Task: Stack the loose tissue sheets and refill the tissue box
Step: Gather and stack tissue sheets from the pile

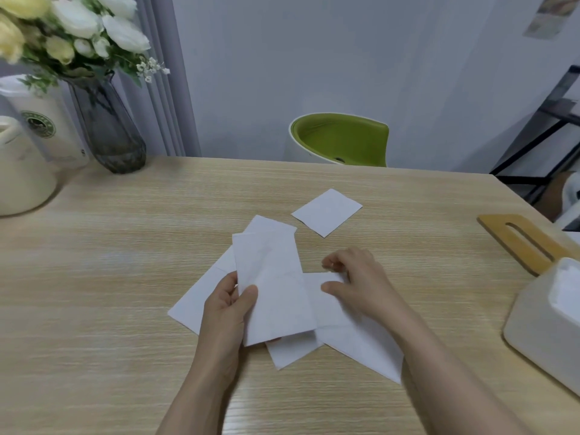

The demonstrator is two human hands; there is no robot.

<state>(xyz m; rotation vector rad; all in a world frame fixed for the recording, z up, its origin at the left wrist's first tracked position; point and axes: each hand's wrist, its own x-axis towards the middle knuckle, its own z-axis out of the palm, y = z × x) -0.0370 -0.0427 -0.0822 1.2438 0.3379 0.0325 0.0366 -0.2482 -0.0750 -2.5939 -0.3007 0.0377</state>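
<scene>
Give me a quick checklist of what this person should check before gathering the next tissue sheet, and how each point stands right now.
1. Sheet in the left hand held firmly: ok, the thumb pinches the tissue sheet against the fingers.
2. Right hand on the next sheet: ok, its fingers rest on the sheet under it.
3. Sheets lined up as a stack: not ok, they fan out at different angles.
4. All sheets gathered: not ok, a small folded tissue lies apart, farther back on the table.
5. Tissue box open: ok, its wooden lid lies beside it.
6. Room inside the box: cannot tell.
</scene>
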